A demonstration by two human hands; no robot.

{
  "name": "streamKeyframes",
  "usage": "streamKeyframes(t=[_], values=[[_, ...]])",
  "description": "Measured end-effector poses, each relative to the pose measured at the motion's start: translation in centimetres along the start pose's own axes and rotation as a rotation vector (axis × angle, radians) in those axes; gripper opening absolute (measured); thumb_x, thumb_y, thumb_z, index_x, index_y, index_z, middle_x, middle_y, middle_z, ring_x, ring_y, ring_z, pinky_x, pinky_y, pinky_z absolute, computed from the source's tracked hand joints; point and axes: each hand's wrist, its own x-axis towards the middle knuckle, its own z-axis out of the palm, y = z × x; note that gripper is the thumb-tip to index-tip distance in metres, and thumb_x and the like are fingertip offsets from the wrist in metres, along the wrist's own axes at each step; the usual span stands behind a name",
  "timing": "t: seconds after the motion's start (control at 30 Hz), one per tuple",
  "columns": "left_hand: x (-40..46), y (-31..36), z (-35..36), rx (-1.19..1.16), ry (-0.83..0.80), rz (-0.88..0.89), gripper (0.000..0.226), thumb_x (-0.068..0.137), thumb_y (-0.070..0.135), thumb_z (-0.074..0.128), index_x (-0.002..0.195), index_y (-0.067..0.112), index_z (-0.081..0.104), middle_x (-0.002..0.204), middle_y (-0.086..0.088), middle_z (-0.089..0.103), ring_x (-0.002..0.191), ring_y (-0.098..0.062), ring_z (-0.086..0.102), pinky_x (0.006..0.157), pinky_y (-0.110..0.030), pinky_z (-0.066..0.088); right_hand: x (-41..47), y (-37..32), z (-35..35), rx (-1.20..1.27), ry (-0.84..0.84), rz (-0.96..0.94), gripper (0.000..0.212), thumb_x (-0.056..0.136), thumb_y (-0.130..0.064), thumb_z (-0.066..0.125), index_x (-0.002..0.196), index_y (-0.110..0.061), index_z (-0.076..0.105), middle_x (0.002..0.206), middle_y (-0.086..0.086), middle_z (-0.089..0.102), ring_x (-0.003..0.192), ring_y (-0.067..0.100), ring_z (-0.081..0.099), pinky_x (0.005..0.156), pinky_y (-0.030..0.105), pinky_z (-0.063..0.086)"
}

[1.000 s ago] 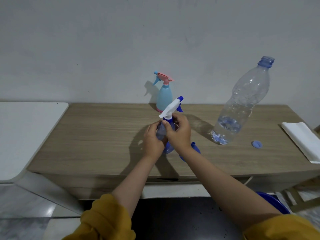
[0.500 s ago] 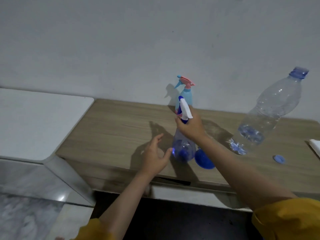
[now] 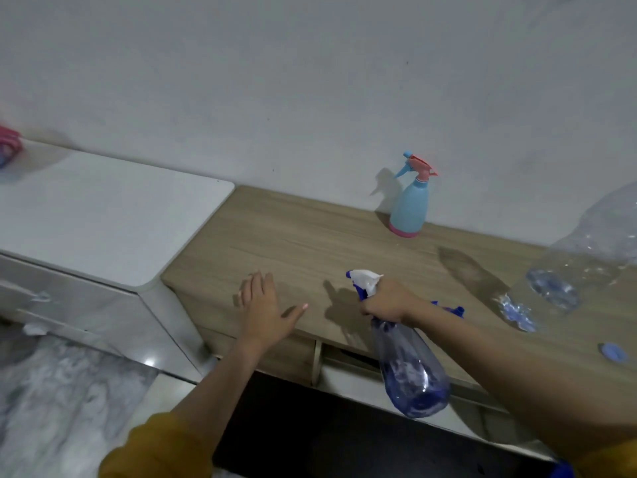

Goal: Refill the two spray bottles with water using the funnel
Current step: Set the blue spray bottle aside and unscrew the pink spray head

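My right hand (image 3: 387, 301) grips the neck of a clear blue spray bottle (image 3: 410, 374) with a white and blue trigger head. The bottle is lifted off the wooden table (image 3: 310, 243) and tilted, its base toward me. My left hand (image 3: 263, 307) hovers over the table's front left part, fingers spread, holding nothing. A light blue spray bottle (image 3: 412, 201) with a pink trigger stands at the back by the wall. A large clear water bottle (image 3: 579, 267) with a little water stands at the right. A bit of the blue funnel (image 3: 451, 310) shows behind my right forearm.
A blue bottle cap (image 3: 613, 351) lies on the table at the right. A white cabinet (image 3: 103, 215) adjoins the table on the left, with a pink object (image 3: 8, 146) at its far edge. Marble floor lies below at left.
My right hand has lifted the clear blue spray bottle off the table and tilted it toward me. My left hand let go of it and moved left. The view has swung left.
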Motion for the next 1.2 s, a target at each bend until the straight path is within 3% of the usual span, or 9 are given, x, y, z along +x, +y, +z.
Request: streamKeyframes(t=[0.1, 0.2, 0.37, 0.47, 0.57, 0.7, 0.83, 1.03, 1.2], values=[[-0.1, -0.4, -0.2, 0.001, 0.025, -0.003, 0.111, 0.065, 0.082, 0.036, 0.143, 0.003, 0.029, 0.152, -0.020, 0.024, 0.140, -0.036, 0.020, 0.112, -0.048, 0.018, 0.1, 0.0, 0.4, 0.015, -0.003, -0.020, 0.064, 0.075, -0.002, 0.053, 0.133, -0.029, 0.045, 0.089, 0.015, 0.062, 0.068, 0.031, 0.063, 0.060, 0.038, 0.053], [-0.3, -0.6, 0.0, -0.018, 0.021, 0.005, 0.107, 0.069, 0.077, 0.047, 0.144, 0.003, 0.027, 0.153, -0.018, 0.022, 0.141, -0.034, 0.017, 0.113, -0.048, 0.016, 0.4, -1.3, 0.9, 0.152, -0.019, -0.012, 0.039, 0.078, -0.001, 0.062, 0.090, -0.036, 0.049, 0.072, -0.001, 0.052, 0.061, 0.012, 0.051, 0.054, 0.022, 0.042], [-0.5, -1.5, 0.3, -0.004, 0.001, -0.026, 0.117, 0.060, 0.086, 0.033, 0.144, 0.005, 0.025, 0.153, -0.016, 0.022, 0.142, -0.033, 0.017, 0.113, -0.051, 0.017, 0.8, -2.9, 2.5, 0.176, -0.060, 0.002, 0.040, 0.076, 0.003, 0.060, 0.069, -0.032, 0.043, 0.066, 0.000, 0.050, 0.063, 0.021, 0.052, 0.059, 0.029, 0.042], [-0.4, -1.9, 0.5, -0.022, -0.010, -0.028, 0.118, 0.060, 0.085, 0.032, 0.144, 0.004, 0.025, 0.153, -0.016, 0.021, 0.142, -0.033, 0.017, 0.114, -0.051, 0.017, 0.9, -2.4, 1.5, 0.166, -0.035, -0.004, 0.036, 0.077, 0.001, 0.060, 0.088, -0.032, 0.051, 0.079, 0.006, 0.057, 0.072, 0.026, 0.059, 0.057, 0.031, 0.048], [-0.4, -1.9, 0.7, -0.021, -0.023, -0.018, 0.118, 0.060, 0.085, 0.032, 0.144, 0.004, 0.024, 0.153, -0.017, 0.021, 0.142, -0.033, 0.017, 0.114, -0.051, 0.017, 1.1, -1.0, 0.0, 0.139, 0.067, 0.013, 0.048, 0.074, -0.002, 0.058, 0.120, -0.016, 0.053, 0.098, 0.020, 0.062, 0.071, 0.032, 0.066, 0.065, 0.051, 0.055], [-0.4, -1.4, 0.9, -0.034, -0.024, 0.003, 0.117, 0.060, 0.085, 0.032, 0.144, 0.003, 0.025, 0.153, -0.017, 0.022, 0.142, -0.033, 0.018, 0.114, -0.053, 0.017, 1.4, 0.8, -1.1, 0.048, 0.094, 0.105, 0.073, 0.073, -0.003, 0.043, 0.140, -0.029, 0.035, 0.107, 0.016, 0.062, 0.071, 0.037, 0.071, 0.055, 0.044, 0.053], [-0.3, -0.7, 1.1, -0.041, -0.028, 0.039, 0.118, 0.060, 0.087, 0.030, 0.146, 0.006, 0.022, 0.154, -0.015, 0.020, 0.143, -0.031, 0.015, 0.115, -0.052, 0.015, 1.7, 1.4, -1.1, 0.090, 0.094, 0.138, 0.063, 0.071, -0.003, 0.045, 0.131, -0.021, 0.041, 0.088, 0.021, 0.063, 0.060, 0.038, 0.068, 0.051, 0.036, 0.042], [-1.0, 1.7, 0.5, -0.106, 0.010, 0.150, 0.111, 0.066, 0.082, 0.040, 0.146, 0.008, 0.022, 0.154, -0.010, 0.022, 0.144, -0.026, 0.015, 0.115, -0.043, 0.010, 1.5, 0.5, -0.5, 0.094, 0.111, 0.023, 0.053, 0.076, -0.002, 0.049, 0.127, -0.011, 0.042, 0.092, 0.026, 0.061, 0.062, 0.044, 0.065, 0.054, 0.038, 0.048], [-2.0, 4.7, 0.4, -0.428, -0.050, 0.284, 0.097, 0.073, 0.070, 0.056, 0.146, 0.014, 0.024, 0.151, 0.000, 0.027, 0.140, -0.014, 0.022, 0.113, -0.025, 0.017, 2.1, -0.3, -1.3, 0.256, 0.285, -0.086, 0.061, 0.081, -0.028, 0.073, 0.135, -0.019, 0.046, 0.093, 0.003, 0.060, 0.062, 0.015, 0.061, 0.055, 0.020, 0.051]])
